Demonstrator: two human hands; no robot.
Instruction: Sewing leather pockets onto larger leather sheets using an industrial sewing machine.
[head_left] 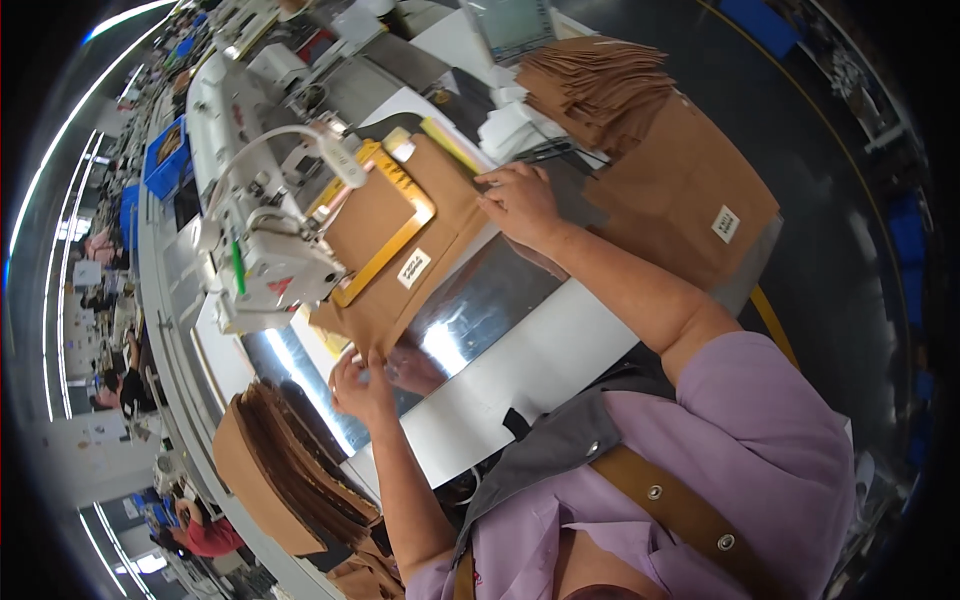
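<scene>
A brown panel (450, 235) is held flat by a yellow frame (388, 258) beneath the head of a white sewing machine (285, 275), and its near part is spread over a polished metal plate (500, 310) set into the desk (490, 405). A small white label (413, 268) is borne by the panel just outside the frame. The panel's near left corner is met by the fingertips of the left hand (365, 388), whose fingers are bent; whether the material is pinched there cannot be told. The right edge is touched by the right hand (522, 207), with the fingers curled over it, and whether the thumb is pressed against them from below cannot be told either. Beyond the right forearm, a pile of folded brown pieces (600, 85) is stacked, and another labelled brown piece (690, 200) is laid out flat near it. To the left, just beside the desk's near end, a thick stack of tan and dark brown pieces (290, 460) is seen. Behind the machine, a blue bin (167, 160) is placed.
</scene>
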